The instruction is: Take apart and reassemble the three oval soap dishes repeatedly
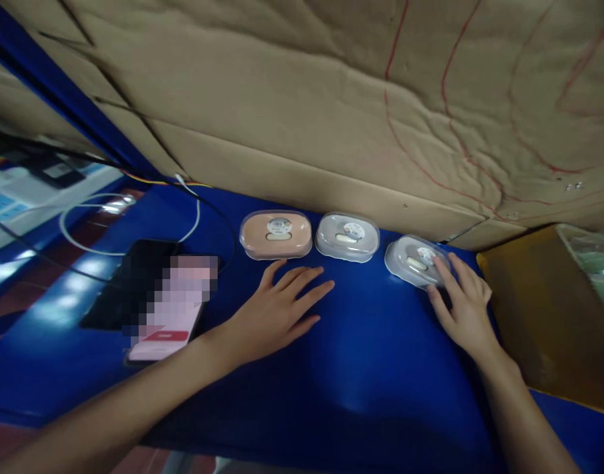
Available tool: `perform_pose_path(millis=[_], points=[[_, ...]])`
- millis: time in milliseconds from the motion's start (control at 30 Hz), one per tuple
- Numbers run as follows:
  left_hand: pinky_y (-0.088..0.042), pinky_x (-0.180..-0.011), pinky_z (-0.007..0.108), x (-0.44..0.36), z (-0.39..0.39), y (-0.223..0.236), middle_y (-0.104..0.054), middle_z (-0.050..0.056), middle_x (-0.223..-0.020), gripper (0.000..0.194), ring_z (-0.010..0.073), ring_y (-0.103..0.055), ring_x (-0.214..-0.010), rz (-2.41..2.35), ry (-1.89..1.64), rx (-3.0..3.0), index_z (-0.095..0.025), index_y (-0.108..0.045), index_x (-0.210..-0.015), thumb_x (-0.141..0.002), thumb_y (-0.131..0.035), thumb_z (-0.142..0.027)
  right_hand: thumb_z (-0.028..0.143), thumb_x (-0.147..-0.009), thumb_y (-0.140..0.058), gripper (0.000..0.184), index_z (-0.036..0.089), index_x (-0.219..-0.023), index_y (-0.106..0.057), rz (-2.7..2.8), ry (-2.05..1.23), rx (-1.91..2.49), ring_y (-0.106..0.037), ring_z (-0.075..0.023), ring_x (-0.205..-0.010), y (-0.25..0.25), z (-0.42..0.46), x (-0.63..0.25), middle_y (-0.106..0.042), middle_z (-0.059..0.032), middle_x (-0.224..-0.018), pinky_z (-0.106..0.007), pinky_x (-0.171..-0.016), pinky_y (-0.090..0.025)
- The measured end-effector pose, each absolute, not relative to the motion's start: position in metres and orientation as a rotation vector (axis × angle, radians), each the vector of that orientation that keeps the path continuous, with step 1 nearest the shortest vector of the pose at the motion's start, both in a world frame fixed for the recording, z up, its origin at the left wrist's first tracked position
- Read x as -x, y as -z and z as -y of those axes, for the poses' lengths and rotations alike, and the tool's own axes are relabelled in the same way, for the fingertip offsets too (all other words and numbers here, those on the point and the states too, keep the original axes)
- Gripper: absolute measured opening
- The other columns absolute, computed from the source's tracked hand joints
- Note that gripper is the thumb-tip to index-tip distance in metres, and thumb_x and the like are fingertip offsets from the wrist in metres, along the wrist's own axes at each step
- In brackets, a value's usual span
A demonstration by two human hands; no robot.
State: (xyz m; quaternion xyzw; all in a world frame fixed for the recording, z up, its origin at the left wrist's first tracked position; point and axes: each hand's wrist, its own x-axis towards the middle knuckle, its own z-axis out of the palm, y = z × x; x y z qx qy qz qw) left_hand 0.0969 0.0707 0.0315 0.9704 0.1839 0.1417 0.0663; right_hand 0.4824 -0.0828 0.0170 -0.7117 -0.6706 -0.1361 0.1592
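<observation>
Three oval lidded plastic boxes stand in a row on the blue table, each with a round printed sticker and a small pale tab on its lid. The left one is a peach box (255,237), the middle one a pale grey box (326,234). At the right end sits another grey box (401,257), turned at a slant. My right hand (464,306) has its thumb at that box's near edge and fingers on its lid and right end. Below the peach and middle boxes, my left hand (279,306) hovers or rests with fingers spread, holding nothing.
A phone with a lit, partly blurred screen (168,316) lies left beside a dark flat object (119,289). A white cable (65,227) loops nearby. Brown cardboard (262,99) walls the back. A cardboard box (543,316) stands at the right on the blue table (366,368).
</observation>
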Motion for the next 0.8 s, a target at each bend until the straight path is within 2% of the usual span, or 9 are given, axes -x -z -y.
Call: perform_pose_path(millis=[200, 500, 667, 800], points=[[-0.036, -0.121, 0.069, -0.098, -0.068, -0.037, -0.056, 0.023, -0.160, 0.048, 0.0398, -0.058, -0.144, -0.680, -0.433, -2.982, -0.020, -0.055, -0.157, -0.109, -0.055, -0.030, 0.028, -0.107, -0.054, 0.064, 0.032, -0.169, -0.039, 1.840, 0.442, 2.033, -0.053, -0.0432, -0.147, -0.006, 0.081, -0.483, -0.042, -0.0202, -0.172, -0.065, -0.110, -0.044], [-0.034, -0.124, 0.070, -0.099, -0.068, -0.027, -0.051, 0.021, -0.165, 0.051, 0.0392, -0.052, -0.150, -0.867, -0.437, -3.063, -0.024, -0.056, -0.157, -0.108, -0.059, -0.034, 0.032, -0.108, -0.055, 0.062, 0.034, -0.167, -0.038, 1.952, 0.463, 1.854, -0.057, -0.0386, -0.142, 0.002, 0.076, -0.458, -0.048, -0.0176, -0.166, -0.056, -0.111, -0.040], [-0.031, -0.125, 0.071, -0.104, -0.072, -0.026, -0.051, 0.022, -0.165, 0.055, 0.0407, -0.052, -0.148, -1.014, -0.500, -3.044, -0.022, -0.055, -0.159, -0.106, -0.061, -0.036, 0.032, -0.108, -0.055, 0.056, 0.032, -0.163, -0.044, 1.934, 0.543, 1.835, -0.055, -0.0380, -0.144, 0.006, 0.072, -0.460, -0.048, -0.0189, -0.166, -0.055, -0.111, -0.040], [-0.030, -0.126, 0.069, -0.107, -0.084, -0.033, -0.044, 0.020, -0.170, 0.060, 0.0419, -0.044, -0.155, -1.210, -0.499, -2.952, -0.024, -0.053, -0.160, -0.103, -0.064, -0.038, 0.033, -0.109, -0.052, 0.049, 0.028, -0.157, -0.049, 1.881, 0.554, 1.848, -0.055, -0.0382, -0.144, 0.014, 0.069, -0.468, -0.050, -0.0207, -0.164, -0.056, -0.110, -0.040]])
